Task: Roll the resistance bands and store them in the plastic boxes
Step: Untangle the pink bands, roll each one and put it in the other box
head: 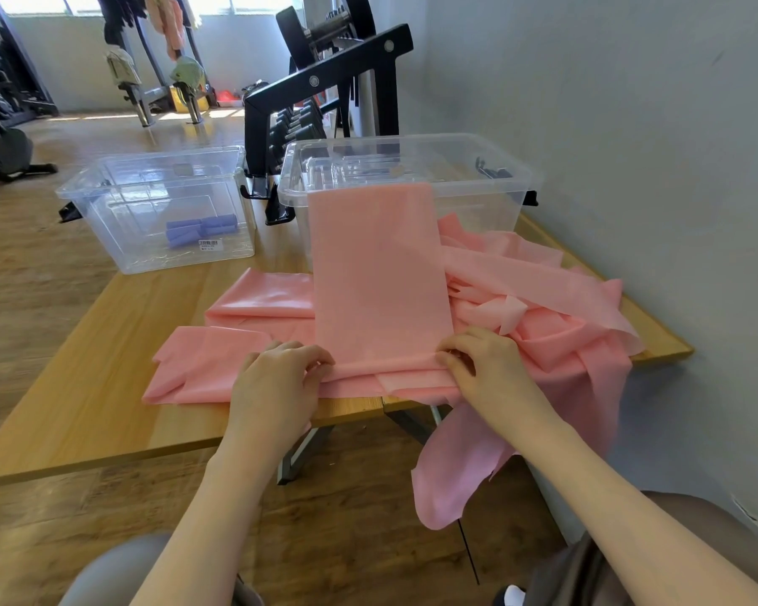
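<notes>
- Left hand: lower centre of the frame, fingers curled, pinching the near left corner of the flat pink band
- Right hand: just right of centre, fingers curled, pinching the near right corner of the same band
- Flat pink band: lies lengthwise up the centre; near edge sits close to the front edge of the wooden table; far end is draped over the rim of the right plastic box
- Loose pink bands: heaped right of and beneath the flat band; one end hangs over the table's front edge at lower right, others reach the right edge
- Left plastic box: upper left of the table, open, well apart from the hands; rolled purple bands lie on its bottom
- Open room: bare tabletop at left and lower left of the frame, between the left box and the front edge
- Wall: runs beside the table's right edge
- Dumbbell rack: behind both boxes, upper centre
</notes>
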